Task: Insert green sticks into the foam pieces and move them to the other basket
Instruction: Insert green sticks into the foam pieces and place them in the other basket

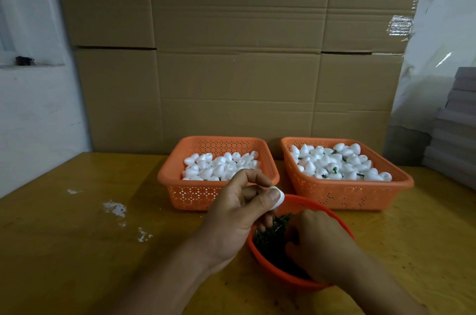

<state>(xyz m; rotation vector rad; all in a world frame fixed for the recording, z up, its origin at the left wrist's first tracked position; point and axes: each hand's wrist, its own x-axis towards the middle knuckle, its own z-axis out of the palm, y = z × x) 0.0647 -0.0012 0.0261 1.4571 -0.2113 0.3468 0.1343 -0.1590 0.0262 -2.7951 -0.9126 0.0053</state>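
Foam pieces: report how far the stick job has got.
Done: the right basket holds foam pieces with green sticks showing. In hand: the left hand pinches one foam piece while the right hand reaches into the round bowl of green sticks. Left: the left basket is full of plain pieces.

My left hand (240, 209) is raised in front of me, forearm coming in from the lower left, wrist bent slightly upward. Its thumb (268, 198) and forefinger are curled together in a pinch on a small white foam piece (278, 197), the other fingers folded loosely beneath. My right hand (320, 245) sits lower and nearer, forearm angling in from the lower right, back of the hand upward. Its fingers point down and away from me, curled inward; what they close on is hidden by the hand itself.
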